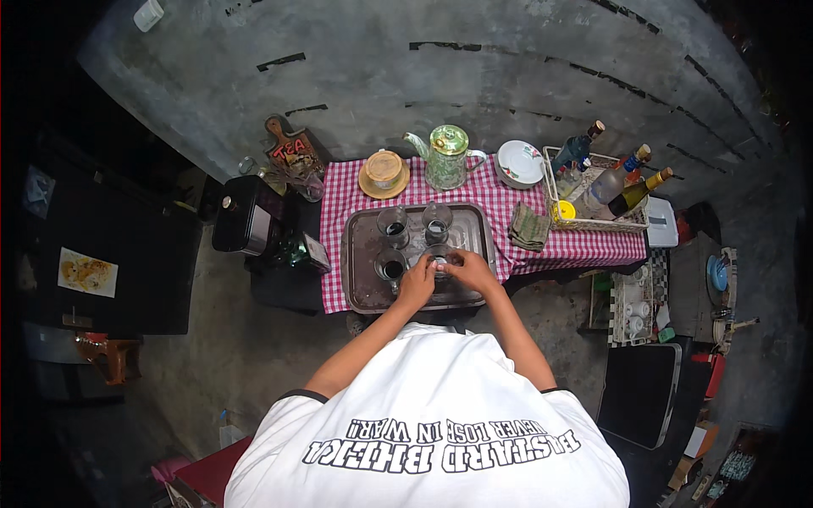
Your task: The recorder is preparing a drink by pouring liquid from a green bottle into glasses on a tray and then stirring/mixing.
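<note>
On a brown metal tray (360, 284) stand several clear glass cups with dark contents. One cup (393, 227) is at the back left, another cup (436, 226) at the back right, and a third cup (390, 267) at the front left. My left hand (418, 280) and my right hand (471, 269) meet over the front-right cup (438, 251), fingers closed together. A small pale spot shows between the fingertips; what they pinch is too small to make out. The hands hide much of that cup.
Behind the tray, on a red-and-white checked cloth (339, 182), stand a green patterned teapot (448, 162), a lidded tan cup on a saucer (384, 172) and white bowls (519, 163). To the right are a folded cloth (529, 227) and a bottle basket (593, 224); a black appliance (246, 216) stands left.
</note>
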Action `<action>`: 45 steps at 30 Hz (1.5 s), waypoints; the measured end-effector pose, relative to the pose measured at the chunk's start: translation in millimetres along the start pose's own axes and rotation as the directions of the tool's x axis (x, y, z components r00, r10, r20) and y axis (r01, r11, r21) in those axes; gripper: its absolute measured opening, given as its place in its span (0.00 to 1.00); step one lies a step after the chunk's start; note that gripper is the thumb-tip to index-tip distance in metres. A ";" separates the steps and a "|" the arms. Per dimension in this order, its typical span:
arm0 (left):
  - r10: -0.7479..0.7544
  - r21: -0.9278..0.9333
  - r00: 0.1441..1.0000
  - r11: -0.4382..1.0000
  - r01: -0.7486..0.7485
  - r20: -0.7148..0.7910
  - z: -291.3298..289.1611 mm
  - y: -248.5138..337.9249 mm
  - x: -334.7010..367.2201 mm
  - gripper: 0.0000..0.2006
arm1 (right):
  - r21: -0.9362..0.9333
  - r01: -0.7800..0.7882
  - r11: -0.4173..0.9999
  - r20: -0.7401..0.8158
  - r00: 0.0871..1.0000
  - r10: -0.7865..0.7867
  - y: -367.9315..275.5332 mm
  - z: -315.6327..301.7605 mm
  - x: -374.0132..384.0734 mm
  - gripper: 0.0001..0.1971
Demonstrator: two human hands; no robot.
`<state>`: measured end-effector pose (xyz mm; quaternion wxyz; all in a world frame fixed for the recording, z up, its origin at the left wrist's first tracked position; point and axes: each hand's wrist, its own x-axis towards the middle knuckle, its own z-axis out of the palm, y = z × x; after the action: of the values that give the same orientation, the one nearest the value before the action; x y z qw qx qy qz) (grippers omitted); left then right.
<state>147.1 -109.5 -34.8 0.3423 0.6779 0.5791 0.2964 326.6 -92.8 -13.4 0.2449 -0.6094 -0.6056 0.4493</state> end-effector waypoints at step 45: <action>0.036 0.006 0.999 0.999 -0.036 -0.001 1.2 -5.6 2.0 0.17 | 0.016 0.048 0.999 -0.038 0.998 -0.047 6.0 5.9 3.7 0.33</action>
<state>145.1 -107.1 -40.0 0.3345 0.6891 0.5681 0.3011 324.2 -91.6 -22.1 0.2722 -0.6010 -0.6113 0.4371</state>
